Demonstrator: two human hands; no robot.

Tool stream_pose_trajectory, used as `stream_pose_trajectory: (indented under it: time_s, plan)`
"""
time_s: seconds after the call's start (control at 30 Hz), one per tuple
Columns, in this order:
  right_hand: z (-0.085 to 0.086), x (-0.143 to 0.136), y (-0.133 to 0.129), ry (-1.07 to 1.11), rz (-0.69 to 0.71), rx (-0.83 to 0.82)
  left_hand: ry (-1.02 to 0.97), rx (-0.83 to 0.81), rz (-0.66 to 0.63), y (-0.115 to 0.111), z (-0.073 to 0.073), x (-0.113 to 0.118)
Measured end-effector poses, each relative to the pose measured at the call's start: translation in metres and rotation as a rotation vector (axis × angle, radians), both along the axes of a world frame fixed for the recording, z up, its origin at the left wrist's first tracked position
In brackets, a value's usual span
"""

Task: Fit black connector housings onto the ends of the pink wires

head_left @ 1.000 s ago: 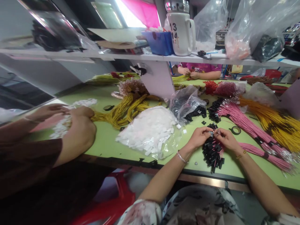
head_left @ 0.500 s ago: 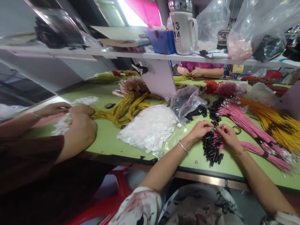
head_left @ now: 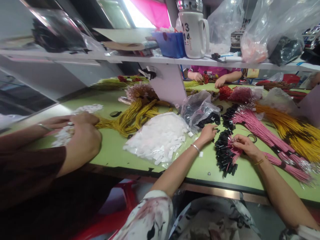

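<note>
- The pink wires lie right of the frame's centre, amid a fan of black connectors on the green desk; they extend beneath the right wrist toward the lower right.
- The right hand has its grip drawn in, thumb and fingertips pinched together at the pink wires; exactly how many strands it has hold of, I cannot tell.
- The left hand reaches up near the loose black pieces at the mouth of a clear bag. Its fingers are bent close together; whether they have hold of anything, I cannot tell.
- The wires look light, thin and limp, likely to splay and tangle; the connectors seem stiff, smooth and small. A fingertip pinch close to a wire's end should serve best, since the ends could bend.
- Crowding the work: a tape roll just beyond the right hand, a larger pink bundle toward the right, and a bag of white pieces left of the left forearm.
- A co-worker's hand is busy at the left of the frame, well apart. The shelf spans the top, bearing a white mug.
</note>
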State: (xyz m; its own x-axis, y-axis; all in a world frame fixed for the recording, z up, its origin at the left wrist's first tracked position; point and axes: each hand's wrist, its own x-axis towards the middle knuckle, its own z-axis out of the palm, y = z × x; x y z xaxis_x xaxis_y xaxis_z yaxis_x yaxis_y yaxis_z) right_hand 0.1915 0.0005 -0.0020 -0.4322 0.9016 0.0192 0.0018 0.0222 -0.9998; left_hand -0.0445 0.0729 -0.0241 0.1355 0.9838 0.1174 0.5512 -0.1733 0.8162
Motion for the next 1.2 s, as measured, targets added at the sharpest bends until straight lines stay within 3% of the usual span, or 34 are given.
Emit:
stream_pose_trajectory:
  time_s: [0.13, 0.23, 0.3, 0.4, 0.47, 0.57, 0.7, 0.83, 1.2]
  plan:
    - [-0.005, -0.009, -0.001, -0.031, -0.064, 0.037, 0.102, -0.002, -0.053, 0.015, -0.004, 0.014]
    - [-0.008, -0.014, -0.001, -0.056, -0.127, 0.061, 0.071, -0.017, -0.038, 0.014, -0.006, 0.016]
    - [-0.008, -0.017, -0.001, -0.074, -0.166, 0.086, -0.097, -0.074, 0.019, 0.007, -0.004, 0.015]
    - [-0.009, -0.018, -0.001, -0.076, -0.199, 0.110, -0.504, -0.226, 0.063, -0.009, 0.007, 0.014]
    - [-0.010, -0.019, -0.001, -0.053, -0.215, 0.119, -0.712, -0.300, 0.021, -0.020, 0.019, 0.014]
    - [-0.014, -0.017, 0.000, -0.015, -0.232, 0.126, -0.844, -0.316, -0.076, -0.034, 0.037, 0.018]
    - [-0.016, -0.016, 0.000, 0.027, -0.235, 0.131, -0.747, -0.242, -0.179, -0.046, 0.049, 0.026]
    - [-0.014, -0.017, -0.001, 0.097, -0.251, 0.099, -0.623, -0.239, -0.244, -0.053, 0.050, 0.031]
    - [-0.020, -0.019, 0.002, -0.068, -0.304, 0.163, -0.721, -0.364, -0.262, -0.055, 0.041, 0.027]
